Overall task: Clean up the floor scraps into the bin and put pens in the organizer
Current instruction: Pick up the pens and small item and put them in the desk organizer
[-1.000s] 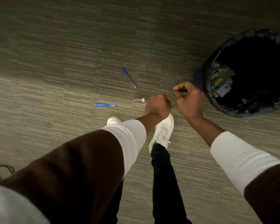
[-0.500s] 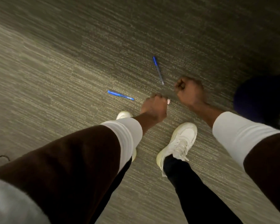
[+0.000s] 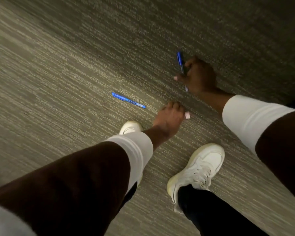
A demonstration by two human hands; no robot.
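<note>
Two blue pens are on the grey carpet. The near pen lies flat, just left of my left hand. That hand is closed into a fist, with a small pink-ended scrap sticking out of its right side. My right hand is farther out. Its fingers are curled around the far pen: the blue cap end shows above the fingers and the tip shows below them. The bin and the organizer are out of view.
My white shoes stand on the striped carpet just behind my hands. Open carpet stretches to the left and ahead. Both forearms, in brown and white sleeves, fill the lower part of the view.
The view swung left and the bin left the frame. My right hand reached forward and closed on the far blue pen. My left hand picked up the pink-ended scrap and kept it.
</note>
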